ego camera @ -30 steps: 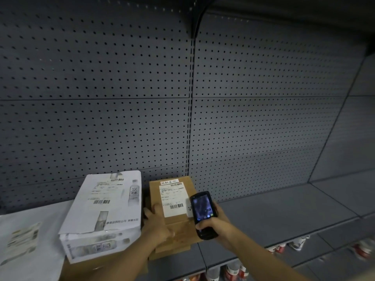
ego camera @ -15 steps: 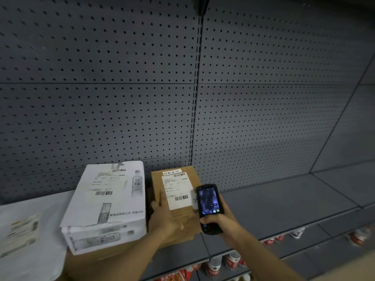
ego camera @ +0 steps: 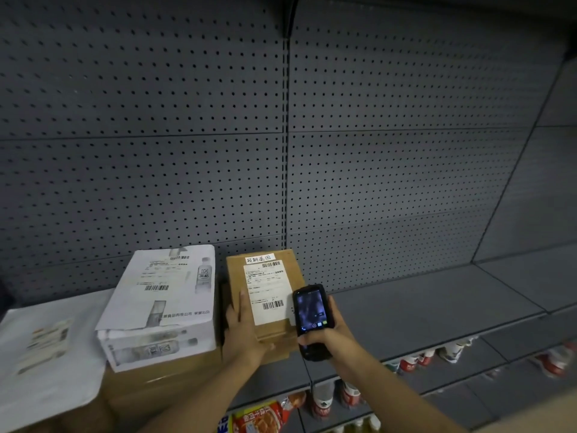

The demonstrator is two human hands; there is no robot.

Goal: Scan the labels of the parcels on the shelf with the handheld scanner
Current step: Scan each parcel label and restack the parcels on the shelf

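A small brown parcel [ego camera: 237,276] leans back on the grey shelf [ego camera: 421,310], its white label [ego camera: 267,292] with barcodes facing me. My left hand [ego camera: 242,331] grips the parcel's lower left edge, thumb up along its face. My right hand [ego camera: 327,335] holds the black handheld scanner [ego camera: 312,317] upright just right of the label, screen lit and facing me. A larger white box [ego camera: 159,307] with its own label and barcode sits to the left on a brown carton [ego camera: 162,376].
A white bag parcel [ego camera: 40,354] lies at far left. Dark pegboard [ego camera: 281,135] backs the shelf. The shelf below holds cups [ego camera: 323,398] and snack packets [ego camera: 259,417].
My left hand has shifted along the brown parcel's left side and the parcel stands more upright. The scanner has stayed close beside the label. The view has tilted slightly.
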